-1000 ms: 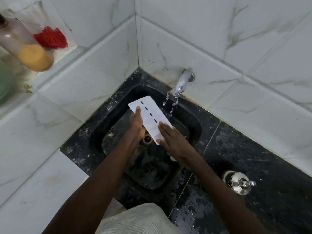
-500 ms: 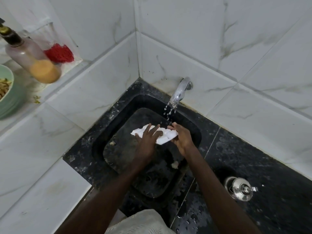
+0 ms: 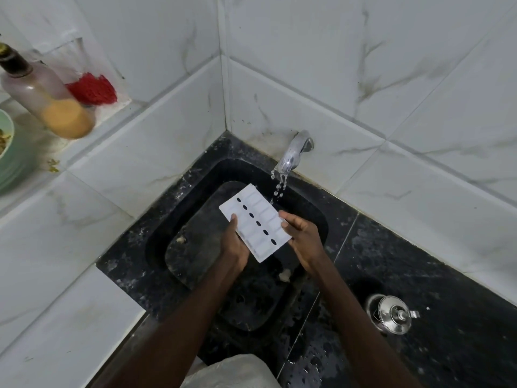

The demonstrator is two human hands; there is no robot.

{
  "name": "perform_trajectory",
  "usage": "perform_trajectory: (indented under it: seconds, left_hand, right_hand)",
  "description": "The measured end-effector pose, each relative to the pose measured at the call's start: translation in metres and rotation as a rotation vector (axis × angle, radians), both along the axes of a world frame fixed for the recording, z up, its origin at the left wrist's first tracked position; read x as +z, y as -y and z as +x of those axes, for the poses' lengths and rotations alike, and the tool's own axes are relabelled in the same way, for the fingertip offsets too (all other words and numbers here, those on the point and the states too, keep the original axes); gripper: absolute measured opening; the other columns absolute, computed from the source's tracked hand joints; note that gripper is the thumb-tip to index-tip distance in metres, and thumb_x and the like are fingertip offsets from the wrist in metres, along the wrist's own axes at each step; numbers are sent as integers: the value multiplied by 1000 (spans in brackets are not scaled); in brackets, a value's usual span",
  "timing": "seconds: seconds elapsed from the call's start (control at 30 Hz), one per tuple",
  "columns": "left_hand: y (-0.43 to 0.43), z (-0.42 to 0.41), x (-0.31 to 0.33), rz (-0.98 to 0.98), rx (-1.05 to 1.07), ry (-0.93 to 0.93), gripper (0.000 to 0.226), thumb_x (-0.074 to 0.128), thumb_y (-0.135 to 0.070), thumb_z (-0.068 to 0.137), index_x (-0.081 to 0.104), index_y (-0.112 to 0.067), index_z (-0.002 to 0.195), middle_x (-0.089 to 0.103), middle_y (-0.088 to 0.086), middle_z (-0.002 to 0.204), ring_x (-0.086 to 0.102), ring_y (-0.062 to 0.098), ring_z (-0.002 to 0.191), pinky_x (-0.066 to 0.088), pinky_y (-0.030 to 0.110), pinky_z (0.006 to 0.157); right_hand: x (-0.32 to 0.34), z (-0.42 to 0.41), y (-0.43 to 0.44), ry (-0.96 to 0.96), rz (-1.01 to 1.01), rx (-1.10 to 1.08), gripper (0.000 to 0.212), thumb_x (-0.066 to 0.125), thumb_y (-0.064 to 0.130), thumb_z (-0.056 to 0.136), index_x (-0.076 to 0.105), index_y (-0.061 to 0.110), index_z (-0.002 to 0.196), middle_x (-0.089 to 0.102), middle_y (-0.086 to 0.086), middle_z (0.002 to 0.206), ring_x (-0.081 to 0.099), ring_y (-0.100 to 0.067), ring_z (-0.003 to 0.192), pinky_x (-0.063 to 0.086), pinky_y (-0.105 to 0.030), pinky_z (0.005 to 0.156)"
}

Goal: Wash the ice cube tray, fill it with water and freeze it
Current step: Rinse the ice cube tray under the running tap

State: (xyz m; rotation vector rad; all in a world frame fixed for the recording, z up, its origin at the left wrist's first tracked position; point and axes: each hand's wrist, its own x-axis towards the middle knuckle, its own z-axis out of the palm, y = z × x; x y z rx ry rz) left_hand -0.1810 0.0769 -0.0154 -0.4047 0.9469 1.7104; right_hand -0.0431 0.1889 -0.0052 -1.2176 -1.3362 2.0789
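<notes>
A white ice cube tray (image 3: pixel 254 222) with a row of dark oval holes down its middle is held tilted over the black sink (image 3: pixel 195 186). My left hand (image 3: pixel 233 242) grips its left edge, thumb on top and fingers hidden beneath. My right hand (image 3: pixel 303 239) holds the right edge, thumb pressed on the rim. A chrome tap (image 3: pixel 293 152) on the tiled wall runs a thin stream of water that falls just past the tray's far right corner.
A steel lidded pot (image 3: pixel 390 313) stands on the wet black counter at the right. On the left marble ledge are a bottle with orange liquid (image 3: pixel 47 99), a red scrubber (image 3: pixel 92 89) and a green bowl (image 3: pixel 8 152). Food scraps lie in the sink basin.
The tray was flipped edge-on under the stream half a second ago; now it faces up towards me again, with both hands back on its long edges.
</notes>
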Motion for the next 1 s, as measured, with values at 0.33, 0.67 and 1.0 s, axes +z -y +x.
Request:
perform_trajectory:
  seconds: [0.33, 0.67, 1.0]
  left_hand:
    - [-9, -26, 1, -11, 14, -204, 38, 56, -21, 107, 55, -6, 142, 74, 14, 125, 76, 30, 104, 62, 51, 86]
    - [-14, -35, -4, -144, 26, -369, 44, 60, -19, 105, 52, -3, 144, 69, 19, 132, 66, 43, 121, 50, 65, 104]
    - [-13, -19, 3, -6, -159, -415, 27, 57, -17, 106, 61, -11, 132, 75, 14, 124, 76, 31, 105, 63, 52, 86]
  right_hand:
    - [14, 9, -27, 165, 316, 179, 27, 72, 21, 99, 73, 18, 126, 72, 3, 125, 71, -15, 114, 62, -33, 93]
    - [11, 13, -30, 290, 736, 471, 44, 57, 41, 106, 62, 19, 144, 59, 8, 148, 53, 2, 134, 43, -26, 116]
    - [27, -29, -49, 341, 467, 575, 73, 46, 71, 99, 26, 40, 162, 20, 12, 168, 25, -4, 149, 24, -30, 117]
